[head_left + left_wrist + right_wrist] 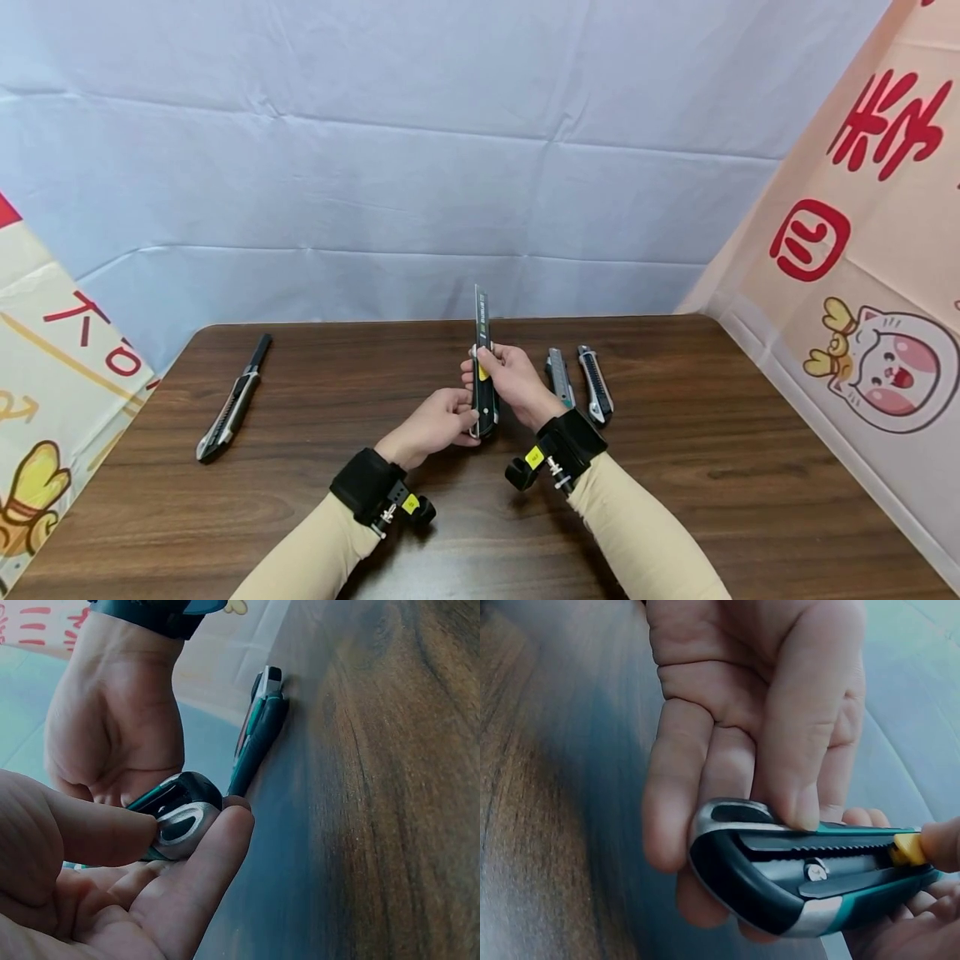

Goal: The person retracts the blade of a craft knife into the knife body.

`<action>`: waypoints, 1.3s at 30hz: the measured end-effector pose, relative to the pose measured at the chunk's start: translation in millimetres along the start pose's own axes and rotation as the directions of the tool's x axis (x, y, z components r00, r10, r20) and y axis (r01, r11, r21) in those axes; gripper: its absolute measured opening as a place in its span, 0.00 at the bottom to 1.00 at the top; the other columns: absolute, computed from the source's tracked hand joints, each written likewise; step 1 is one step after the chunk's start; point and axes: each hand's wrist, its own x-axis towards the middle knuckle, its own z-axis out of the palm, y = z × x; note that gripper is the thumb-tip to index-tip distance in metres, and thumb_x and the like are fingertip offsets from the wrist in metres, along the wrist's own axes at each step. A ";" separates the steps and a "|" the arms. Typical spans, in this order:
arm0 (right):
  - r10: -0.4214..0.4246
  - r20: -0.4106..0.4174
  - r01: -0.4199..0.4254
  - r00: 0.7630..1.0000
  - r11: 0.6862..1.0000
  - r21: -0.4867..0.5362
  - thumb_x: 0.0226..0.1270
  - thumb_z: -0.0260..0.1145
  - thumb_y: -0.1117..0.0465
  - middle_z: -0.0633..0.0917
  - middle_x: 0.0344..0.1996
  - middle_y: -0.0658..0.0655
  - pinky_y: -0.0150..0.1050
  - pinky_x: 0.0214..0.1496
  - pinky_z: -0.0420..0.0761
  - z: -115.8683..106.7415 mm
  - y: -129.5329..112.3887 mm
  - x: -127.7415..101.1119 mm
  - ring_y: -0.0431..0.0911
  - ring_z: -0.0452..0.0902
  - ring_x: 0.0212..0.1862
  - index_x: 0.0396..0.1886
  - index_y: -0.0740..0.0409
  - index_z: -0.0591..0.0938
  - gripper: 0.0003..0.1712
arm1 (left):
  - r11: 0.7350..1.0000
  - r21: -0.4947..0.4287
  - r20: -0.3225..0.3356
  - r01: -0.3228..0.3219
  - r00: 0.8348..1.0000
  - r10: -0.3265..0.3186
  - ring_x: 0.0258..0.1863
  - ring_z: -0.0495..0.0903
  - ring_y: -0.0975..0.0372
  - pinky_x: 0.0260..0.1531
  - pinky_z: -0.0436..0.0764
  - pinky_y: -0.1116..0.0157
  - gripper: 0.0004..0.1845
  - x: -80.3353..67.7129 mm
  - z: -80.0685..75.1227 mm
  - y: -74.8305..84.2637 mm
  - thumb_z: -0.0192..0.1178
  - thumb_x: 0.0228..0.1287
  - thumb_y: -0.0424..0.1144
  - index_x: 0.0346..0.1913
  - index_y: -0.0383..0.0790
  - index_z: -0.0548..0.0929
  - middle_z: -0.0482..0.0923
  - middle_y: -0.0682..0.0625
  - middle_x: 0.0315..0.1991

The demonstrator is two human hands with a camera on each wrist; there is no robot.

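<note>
Two hands on one utility knife (483, 392), held upright above the tabletop (675, 467) with blade extended. Left hand (435, 425): thumb and fingers (217, 847) pinching the rear end of the handle. Right hand (513, 379): wrapped around the handle, thumb on the yellow slider (906, 849). Two more utility knives (577, 385) lying just right of the hands; a fourth knife (234, 402) well apart at left.

Beige sleeves (645, 533), black wrist straps (365, 482) with what look like yellow-tagged camera mounts.
</note>
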 end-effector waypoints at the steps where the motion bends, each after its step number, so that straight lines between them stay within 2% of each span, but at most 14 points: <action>1: 0.000 0.001 0.000 1.000 1.000 -0.001 0.80 0.47 0.57 0.80 0.55 0.69 0.43 0.55 0.84 0.1 0.1 -0.1 0.46 0.84 0.46 0.58 0.64 0.74 0.19 | 1.000 0.002 0.001 -0.001 1.000 0.001 0.54 0.81 0.52 0.49 0.85 0.59 0.19 0.0 0.2 0.2 0.43 0.75 0.29 0.64 0.23 0.69 0.76 0.33 0.58; 21: 0.032 0.002 -0.032 0.999 0.999 0.006 0.80 0.47 0.60 0.79 0.57 0.70 0.43 0.55 0.84 0.9 -1.0 -0.7 0.45 0.84 0.46 0.62 0.65 0.72 0.19 | 1.000 0.005 -0.019 0.018 1.000 -0.018 0.51 0.81 0.56 0.48 0.86 0.59 0.19 -0.9 1.9 2.2 0.43 0.75 0.28 0.63 0.22 0.70 0.77 0.34 0.57; 31: 0.033 0.014 -0.033 0.999 0.999 -0.006 0.80 0.47 0.62 0.78 0.59 0.71 0.44 0.57 0.83 0.0 -0.3 -1.1 0.51 0.83 0.53 0.63 0.65 0.71 0.19 | 0.999 -0.001 -0.024 0.035 0.999 -0.035 0.50 0.81 0.57 0.48 0.86 0.60 0.19 0.1 1.5 1.0 0.42 0.75 0.28 0.63 0.23 0.70 0.77 0.35 0.58; 39: 0.028 0.021 -0.028 0.999 1.000 -0.003 0.80 0.47 0.62 0.78 0.59 0.71 0.44 0.57 0.83 -0.2 -0.3 -0.3 0.52 0.83 0.53 0.66 0.68 0.68 0.21 | 0.999 0.003 -0.026 0.033 0.999 -0.033 0.50 0.81 0.57 0.48 0.86 0.61 0.19 0.3 1.5 0.4 0.42 0.75 0.28 0.63 0.23 0.70 0.77 0.35 0.57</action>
